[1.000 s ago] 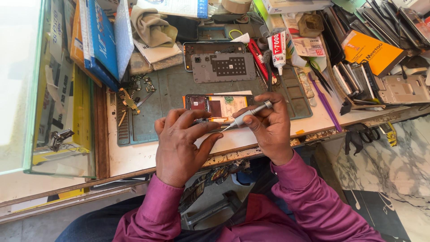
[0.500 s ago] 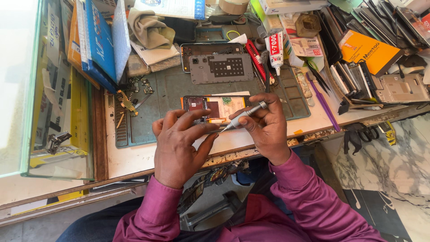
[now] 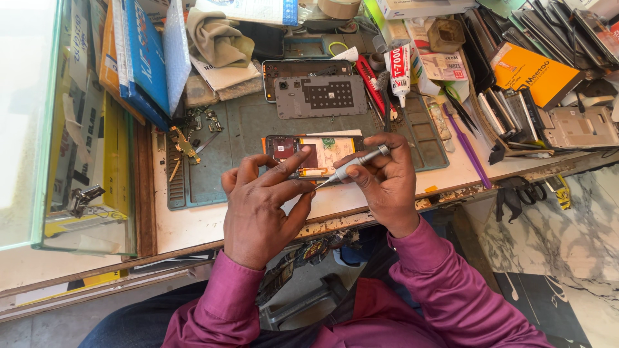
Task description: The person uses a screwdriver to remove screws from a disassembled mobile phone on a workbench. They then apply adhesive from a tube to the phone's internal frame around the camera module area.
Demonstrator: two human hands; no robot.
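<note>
The left hand (image 3: 261, 206) is pinching the opened smartphone (image 3: 313, 154) on the ribbed green work mat (image 3: 248, 129), circuit board exposed. The right hand (image 3: 387, 183) is gripping a slim metal screwdriver (image 3: 351, 166), tip touching the phone's lower edge.

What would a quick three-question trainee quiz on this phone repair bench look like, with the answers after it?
1. True or false: the right hand holds a silver screwdriver.
2. What does the left hand rest on? A) the opened phone B) the glue tube C) the black scissors
3. Fill in: the phone lies on a grey-green work ____.

Key: 1 true. 2 A. 3 mat.
</note>
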